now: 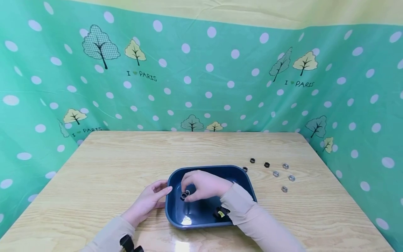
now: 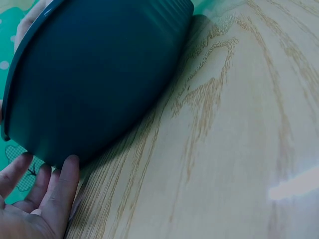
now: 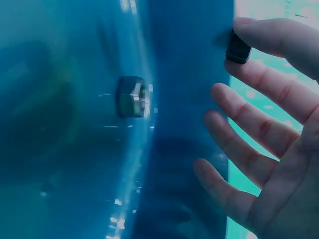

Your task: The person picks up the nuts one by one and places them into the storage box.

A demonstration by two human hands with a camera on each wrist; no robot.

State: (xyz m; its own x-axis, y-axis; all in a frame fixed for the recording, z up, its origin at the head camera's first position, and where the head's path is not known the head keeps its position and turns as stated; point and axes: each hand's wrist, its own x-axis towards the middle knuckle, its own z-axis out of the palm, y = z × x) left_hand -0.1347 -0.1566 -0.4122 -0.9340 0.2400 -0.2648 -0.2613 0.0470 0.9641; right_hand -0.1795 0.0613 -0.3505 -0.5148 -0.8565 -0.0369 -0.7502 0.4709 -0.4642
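Observation:
A dark blue plastic basin [image 1: 206, 224] stands on the table. My left hand [image 1: 149, 200] holds its left side, the thumb lying over the rim and the fingers [image 2: 67, 174] against the outer wall. Inside the basin, my right hand [image 1: 201, 185] pinches a black hex nut [image 3: 238, 48] between thumb and index finger, the other fingers spread. A second, shiny metal nut [image 3: 132, 97] lies on the basin's bottom, a little apart from the held one.
To the right of the basin, several loose nuts lie on the wooden table [image 1: 126, 157]: silver ones such as this nut [image 1: 284, 189] and dark ones such as this nut [image 1: 267, 165]. One dark nut [image 1: 245, 169] sits close by the basin's rim. A green dotted curtain [image 1: 201, 80] hangs behind.

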